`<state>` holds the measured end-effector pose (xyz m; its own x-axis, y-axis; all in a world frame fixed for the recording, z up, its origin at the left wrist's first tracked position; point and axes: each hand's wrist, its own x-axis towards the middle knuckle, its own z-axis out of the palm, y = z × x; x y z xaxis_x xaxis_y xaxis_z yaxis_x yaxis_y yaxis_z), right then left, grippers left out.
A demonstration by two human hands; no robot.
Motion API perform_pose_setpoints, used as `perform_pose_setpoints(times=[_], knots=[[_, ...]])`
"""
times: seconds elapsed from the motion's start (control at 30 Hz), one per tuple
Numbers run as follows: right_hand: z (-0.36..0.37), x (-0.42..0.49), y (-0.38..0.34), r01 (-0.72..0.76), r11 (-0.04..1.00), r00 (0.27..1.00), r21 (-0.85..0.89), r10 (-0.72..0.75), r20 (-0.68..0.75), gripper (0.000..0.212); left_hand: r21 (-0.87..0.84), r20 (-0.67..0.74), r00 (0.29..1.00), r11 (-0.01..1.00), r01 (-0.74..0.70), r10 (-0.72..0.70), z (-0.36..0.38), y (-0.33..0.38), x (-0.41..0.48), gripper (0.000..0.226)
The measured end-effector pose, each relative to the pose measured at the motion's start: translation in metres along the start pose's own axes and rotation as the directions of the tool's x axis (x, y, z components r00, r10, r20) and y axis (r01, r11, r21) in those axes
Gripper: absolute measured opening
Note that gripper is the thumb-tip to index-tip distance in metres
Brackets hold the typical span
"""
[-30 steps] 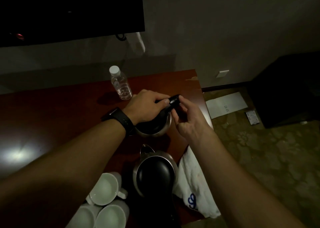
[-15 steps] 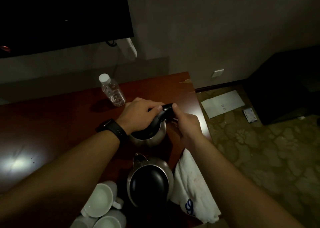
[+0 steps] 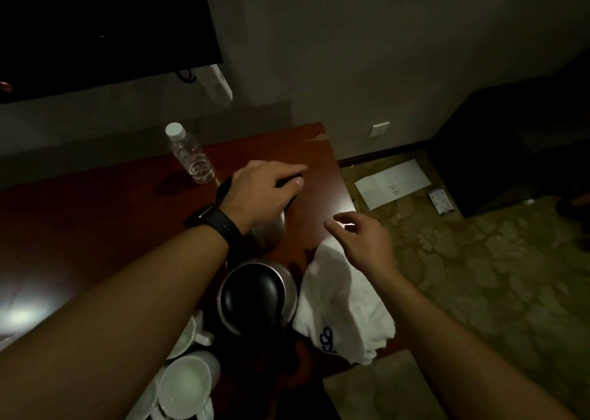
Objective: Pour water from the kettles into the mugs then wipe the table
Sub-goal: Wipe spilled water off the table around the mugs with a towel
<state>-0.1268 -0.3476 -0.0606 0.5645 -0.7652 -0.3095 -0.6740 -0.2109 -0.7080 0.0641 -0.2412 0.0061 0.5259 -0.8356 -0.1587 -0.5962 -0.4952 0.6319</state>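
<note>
Well, gripped handle [image 3: 289, 182] of far kettle [image 3: 268, 232] with left hand [image 3: 263, 194]; held right hand [image 3: 364, 242] spread and empty over white towel [image 3: 338, 301].

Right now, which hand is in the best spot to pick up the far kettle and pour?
The left. The left hand grips the far kettle by its black top, and the mugs sit on that side. The right hand hovers open near the white towel, holding nothing.
</note>
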Motion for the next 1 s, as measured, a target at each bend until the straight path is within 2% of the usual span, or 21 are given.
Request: perform_pose_setpoints(times=[0.1,0.2,0.33,0.4,0.5,0.57,0.77,0.87,1.0], knots=[[-0.011,-0.022,0.015,0.012,0.989,1.0,-0.146,-0.009,0.015,0.042,0.012,0.037,0.999,1.0,-0.023,0.023,0.013,0.018,-0.019,0.039],[-0.022,-0.046,0.033,-0.045,0.953,0.996,-0.298,0.066,0.059,0.047,0.041,0.125,0.989,0.995,-0.089,0.083,0.031,0.032,-0.036,0.046],[-0.031,-0.079,0.06,-0.147,0.918,0.984,-0.369,0.174,0.041,0.054,0.164,0.24,0.964,0.974,-0.158,0.116,0.06,0.052,-0.061,0.056],[-0.036,-0.085,0.073,-0.157,0.905,0.983,-0.395,0.183,0.031,0.055,0.136,0.239,0.963,0.978,-0.157,0.122,0.074,0.063,-0.072,0.057],[-0.039,-0.087,0.087,-0.14,0.893,0.981,-0.427,0.182,0.06,0.056,-0.009,0.166,0.981,0.995,-0.098,0.098,0.094,0.076,-0.092,0.055],[-0.041,-0.084,0.095,-0.11,0.879,0.979,-0.464,0.175,0.1,0.057,-0.041,0.157,0.986,0.998,-0.049,0.055,0.107,0.082,-0.104,0.056],[-0.052,-0.061,0.12,0.064,0.881,0.962,-0.468,0.069,0.262,0.061,-0.014,0.197,0.96,0.979,0.204,-0.197,0.15,0.074,-0.121,0.061],[-0.054,-0.048,0.128,0.183,0.842,0.938,-0.508,0.006,0.347,0.058,-0.036,0.153,0.932,0.941,0.337,-0.328,0.173,0.07,-0.126,0.062],[-0.047,-0.026,0.132,0.325,0.783,0.876,-0.53,-0.037,0.481,0.068,-0.003,0.117,0.88,0.886,0.463,-0.46,0.205,0.06,-0.134,0.069]])
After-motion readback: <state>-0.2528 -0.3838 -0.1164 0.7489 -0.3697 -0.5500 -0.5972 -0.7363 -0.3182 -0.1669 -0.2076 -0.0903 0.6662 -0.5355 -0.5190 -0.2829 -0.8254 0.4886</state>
